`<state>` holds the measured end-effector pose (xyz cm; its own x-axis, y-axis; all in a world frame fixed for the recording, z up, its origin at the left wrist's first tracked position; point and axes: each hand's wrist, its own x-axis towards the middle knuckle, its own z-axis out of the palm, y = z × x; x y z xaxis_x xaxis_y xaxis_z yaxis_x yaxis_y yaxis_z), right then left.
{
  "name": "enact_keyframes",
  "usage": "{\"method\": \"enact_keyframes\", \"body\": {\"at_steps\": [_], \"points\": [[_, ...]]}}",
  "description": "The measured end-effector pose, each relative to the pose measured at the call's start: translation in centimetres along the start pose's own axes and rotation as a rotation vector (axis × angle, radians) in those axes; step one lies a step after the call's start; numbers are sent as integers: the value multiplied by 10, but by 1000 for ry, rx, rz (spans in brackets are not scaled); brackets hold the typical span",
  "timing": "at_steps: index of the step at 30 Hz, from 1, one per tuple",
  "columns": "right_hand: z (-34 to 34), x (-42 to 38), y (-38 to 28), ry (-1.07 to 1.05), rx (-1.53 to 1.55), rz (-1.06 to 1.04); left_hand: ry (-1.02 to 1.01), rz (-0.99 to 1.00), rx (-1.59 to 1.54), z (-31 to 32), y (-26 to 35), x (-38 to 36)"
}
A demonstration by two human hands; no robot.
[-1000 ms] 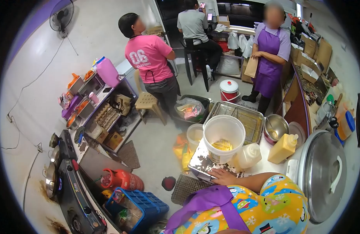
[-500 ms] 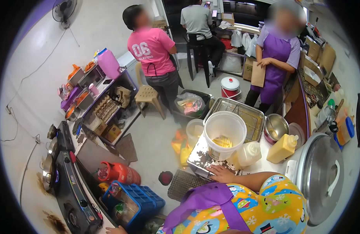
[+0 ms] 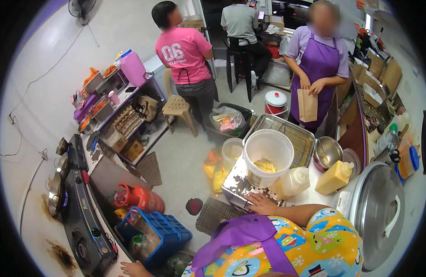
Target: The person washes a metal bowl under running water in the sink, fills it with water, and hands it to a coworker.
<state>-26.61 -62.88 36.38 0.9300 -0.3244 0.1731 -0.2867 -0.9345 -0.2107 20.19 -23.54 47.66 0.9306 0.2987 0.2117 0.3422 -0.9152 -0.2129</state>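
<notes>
My right hand (image 3: 262, 204) lies flat on the corner of the worn white table (image 3: 234, 181), fingers spread and nothing in them. Beyond it stands a white bucket (image 3: 278, 147) with yellow cut strips inside. Right of the bucket are a translucent bottle (image 3: 295, 181) and a yellow sauce bottle (image 3: 334, 177). At the bottom left, my left hand (image 3: 135, 268) rests on the edge of the stove counter (image 3: 116, 267), fingers stretched out and holding nothing. The black gas stove (image 3: 86, 231) is just beyond it.
A blue crate (image 3: 163, 233) and red gas cylinder (image 3: 146, 199) stand on the floor between counters. A large lidded pot (image 3: 381, 217) is at right. A co-worker in a purple apron (image 3: 316, 62) holds a paper bag (image 3: 308, 105); another wears a pink shirt (image 3: 183, 51).
The view has shifted slightly. More of my left hand shows on the counter edge. The apron-wearing co-worker now holds the paper bag lower and upright in both hands. My right hand stays put.
</notes>
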Motion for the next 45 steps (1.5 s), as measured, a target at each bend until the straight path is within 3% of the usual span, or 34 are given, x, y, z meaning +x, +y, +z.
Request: {"method": "enact_keyframes", "body": {"at_steps": [5,17,20,32,45], "points": [[-5,1,-2,-69,4,31,12,16,-7,-6,0,-6],[5,0,2,56,-44,-9,18,23,-25,-3,0,-4],[-8,1,-2,-61,28,26,39,27,-16,3,0,-1],[0,0,2,13,44,-6,48,41,-7,5,0,1],[-1,1,0,-45,63,41,31,44,-12,-2,0,-2]]}}
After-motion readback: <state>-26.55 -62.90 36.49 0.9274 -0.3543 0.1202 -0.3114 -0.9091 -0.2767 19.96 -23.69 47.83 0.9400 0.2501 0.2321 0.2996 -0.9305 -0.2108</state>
